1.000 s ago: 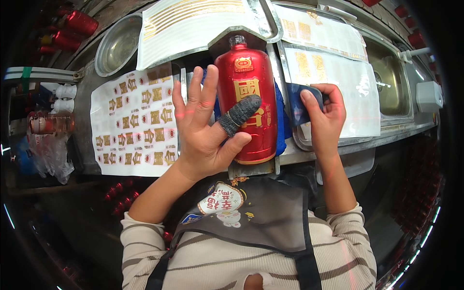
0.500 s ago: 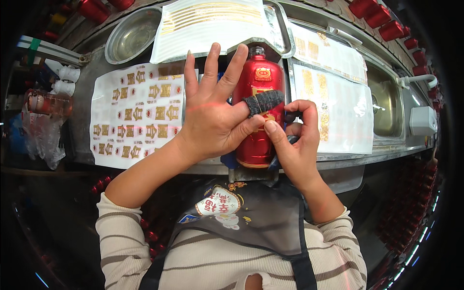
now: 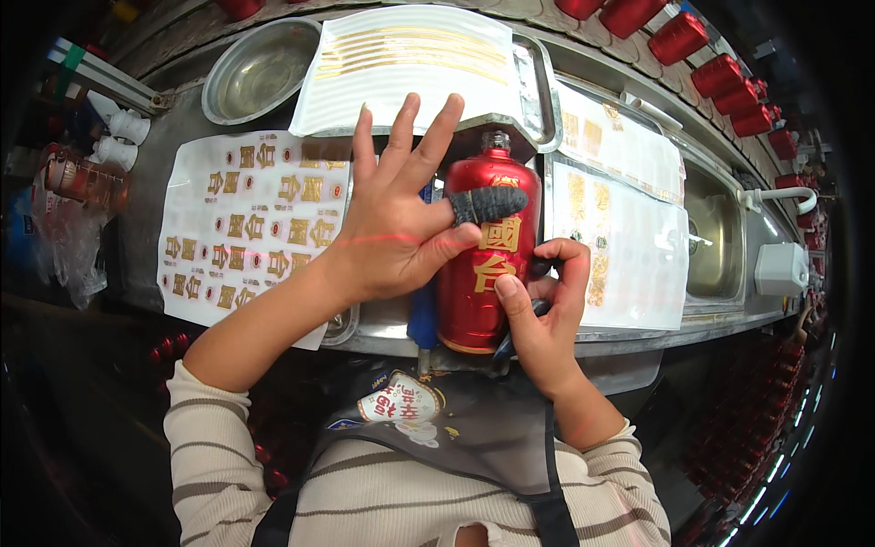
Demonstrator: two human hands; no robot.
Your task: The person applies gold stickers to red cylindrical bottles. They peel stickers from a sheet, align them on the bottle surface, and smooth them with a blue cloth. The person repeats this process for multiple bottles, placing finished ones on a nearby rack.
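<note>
A glossy red bottle with large gold characters down its front lies in front of me, its clear threaded neck pointing away. My left hand reaches over it with fingers spread. A dark knitted cover on its index finger rests across the bottle's upper part, hiding some of the gold marking. At the bottle's lower right, my right hand grips the side, its thumb on the front near the lowest character. Something dark blue shows between that hand and the bottle, mostly hidden. Blue padding lies along the bottle's left side.
White sheets of gold transfers lie left and right; another sheet with gold stripes lies beyond. A metal bowl stands far left. On the right are a sink and white faucet. Red bottles line the far right.
The view has shifted, and the bottle sits lower in it. My covered finger now lies higher on the bottle, exposing the lower gold characters. The emblem near the shoulder no longer shows.
</note>
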